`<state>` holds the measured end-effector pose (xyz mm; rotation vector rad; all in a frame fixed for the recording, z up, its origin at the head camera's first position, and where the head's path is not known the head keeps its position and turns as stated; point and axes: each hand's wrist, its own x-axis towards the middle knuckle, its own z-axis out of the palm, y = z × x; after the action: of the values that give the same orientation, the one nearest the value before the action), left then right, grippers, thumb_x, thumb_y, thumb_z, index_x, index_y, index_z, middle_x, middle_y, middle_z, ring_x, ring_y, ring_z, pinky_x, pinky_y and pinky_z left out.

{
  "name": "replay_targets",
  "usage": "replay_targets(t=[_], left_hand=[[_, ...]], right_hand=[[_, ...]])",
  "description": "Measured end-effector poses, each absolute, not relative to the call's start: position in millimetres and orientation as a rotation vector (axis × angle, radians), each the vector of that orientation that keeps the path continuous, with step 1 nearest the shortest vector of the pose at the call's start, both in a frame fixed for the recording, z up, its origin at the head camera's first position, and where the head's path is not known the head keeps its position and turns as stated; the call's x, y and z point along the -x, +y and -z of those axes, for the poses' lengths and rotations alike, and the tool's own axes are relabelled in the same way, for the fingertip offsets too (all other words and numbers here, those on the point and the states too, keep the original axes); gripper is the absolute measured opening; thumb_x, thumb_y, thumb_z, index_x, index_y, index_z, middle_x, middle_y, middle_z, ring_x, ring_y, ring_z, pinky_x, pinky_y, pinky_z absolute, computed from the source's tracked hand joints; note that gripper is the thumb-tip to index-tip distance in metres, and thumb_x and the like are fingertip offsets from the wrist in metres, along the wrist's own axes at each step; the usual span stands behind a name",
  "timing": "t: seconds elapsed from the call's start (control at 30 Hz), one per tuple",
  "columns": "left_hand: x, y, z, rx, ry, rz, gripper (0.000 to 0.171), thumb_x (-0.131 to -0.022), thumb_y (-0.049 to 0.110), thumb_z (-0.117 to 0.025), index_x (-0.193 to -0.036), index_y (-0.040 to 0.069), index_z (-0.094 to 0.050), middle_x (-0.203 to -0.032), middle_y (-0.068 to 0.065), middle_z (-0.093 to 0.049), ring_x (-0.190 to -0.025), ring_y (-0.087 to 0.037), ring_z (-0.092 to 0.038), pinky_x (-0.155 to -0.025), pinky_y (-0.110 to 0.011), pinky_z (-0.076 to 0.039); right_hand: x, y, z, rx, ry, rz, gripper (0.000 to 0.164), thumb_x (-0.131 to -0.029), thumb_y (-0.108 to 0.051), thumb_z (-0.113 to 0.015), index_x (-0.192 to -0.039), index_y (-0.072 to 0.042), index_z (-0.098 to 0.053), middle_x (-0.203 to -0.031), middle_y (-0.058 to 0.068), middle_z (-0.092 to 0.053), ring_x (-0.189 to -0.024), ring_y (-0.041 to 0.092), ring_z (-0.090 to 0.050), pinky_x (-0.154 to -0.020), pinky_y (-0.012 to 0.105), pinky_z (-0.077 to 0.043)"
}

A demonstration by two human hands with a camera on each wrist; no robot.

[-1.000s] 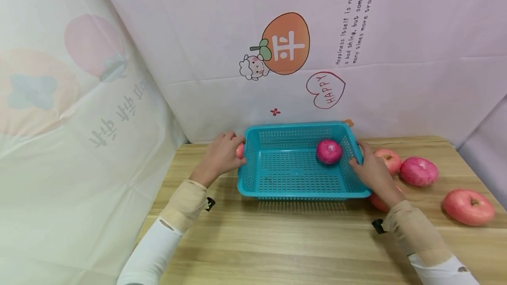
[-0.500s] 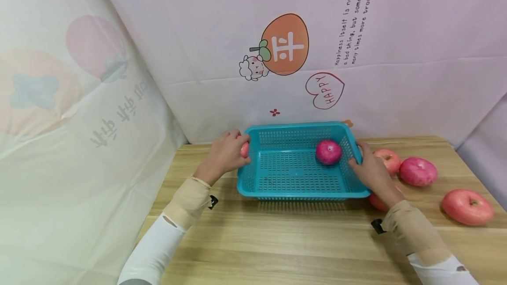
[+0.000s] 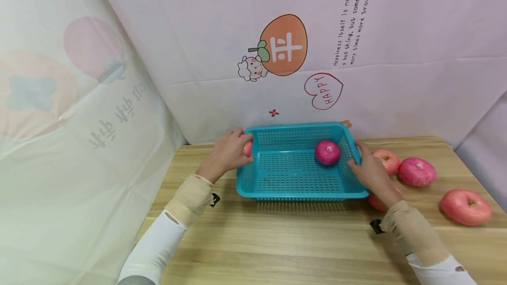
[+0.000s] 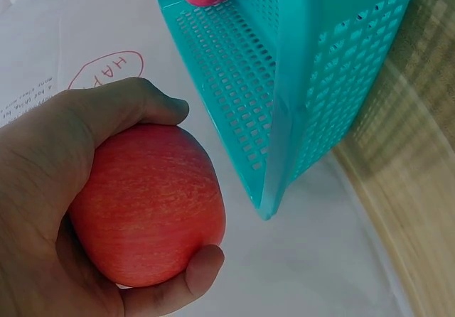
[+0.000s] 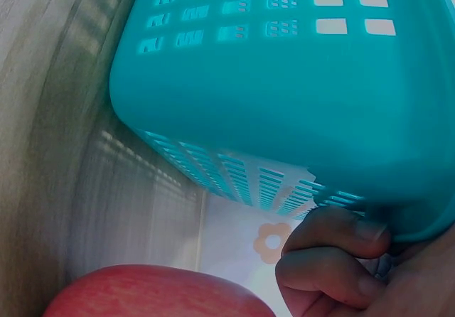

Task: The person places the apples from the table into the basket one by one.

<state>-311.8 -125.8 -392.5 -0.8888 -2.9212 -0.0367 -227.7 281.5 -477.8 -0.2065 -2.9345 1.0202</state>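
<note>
Relative to the turquoise basket point(image 3: 301, 195) on the bench point(image 3: 277, 250), I have the left hand point(image 3: 229, 149) at its left rim, thumb and fingers curved around a red apple point(image 4: 149, 207), while the right hand point(image 3: 370, 168) grips its right rim, fingers folded closely beneath. A magenta fruit point(image 3: 327, 152) sits inside the basket toward its right end; a second, pinker fruit point(image 3: 416, 171) lies on the bench to its right. I judge the step in hand to be delivery of the apple into the basket, and the next move seems to call for clearing the left rim, then loosening the left hand.
</note>
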Motion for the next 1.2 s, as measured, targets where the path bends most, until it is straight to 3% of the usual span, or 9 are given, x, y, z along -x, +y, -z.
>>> replay_targets(t=[0.6,1.2], left_hand=[[316.6,-112.6,395.3,0.945,-2.923,0.063,0.049,-0.091,0.041,-0.078,-0.134,0.022,-0.066,-0.127,-0.008,-0.063,-0.108,-0.028,-0.059,-0.070,-0.036,-0.061],[321.4,-88.3,401.5,0.967,-2.917,0.055,0.050,-0.090,0.045,-0.079,-0.134,0.025,-0.064,-0.131,-0.006,-0.062,-0.108,-0.025,-0.058,-0.068,-0.035,-0.060]], right_hand=[[228.4,280.7,475.7,0.208,-2.951,-0.995,0.074,-0.109,-0.026,-0.052,-0.167,0.002,-0.015,-0.122,0.044,-0.062,-0.073,0.035,-0.066,-0.062,0.044,-0.056],[227.8,280.1,474.7,0.211,-2.948,-1.012,0.075,-0.109,-0.025,-0.052,-0.167,0.003,-0.015,-0.104,0.036,-0.067,-0.066,0.031,-0.064,-0.056,0.037,-0.051]])
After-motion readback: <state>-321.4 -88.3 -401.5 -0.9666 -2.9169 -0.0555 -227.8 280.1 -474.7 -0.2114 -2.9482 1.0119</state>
